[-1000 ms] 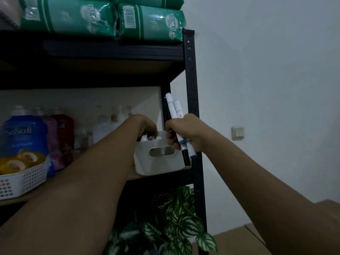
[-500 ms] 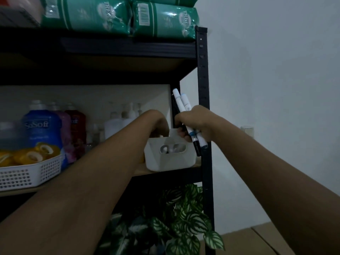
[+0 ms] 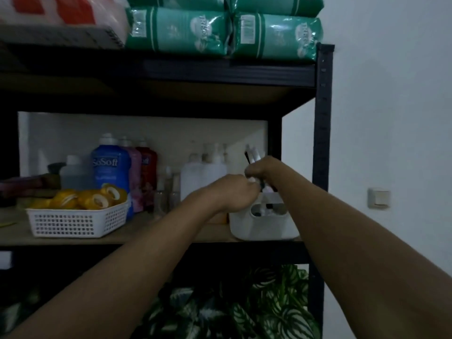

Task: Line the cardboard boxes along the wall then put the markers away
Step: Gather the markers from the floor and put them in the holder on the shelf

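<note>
Basket (image 3: 73,222) left – caddy (image 3: 264,226) right, on shelf (image 3: 151,234).

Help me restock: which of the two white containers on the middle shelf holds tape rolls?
The perforated white basket at the shelf's left, heaped with yellow tape rolls. The smooth-walled white caddy at the right holds markers.

Counted on the shelving: two green plastic-wrapped packs (image 3: 178,30), one white perforated plastic basket (image 3: 75,222), one white handled plastic caddy (image 3: 265,226), three coloured softener bottles (image 3: 110,167).
</note>
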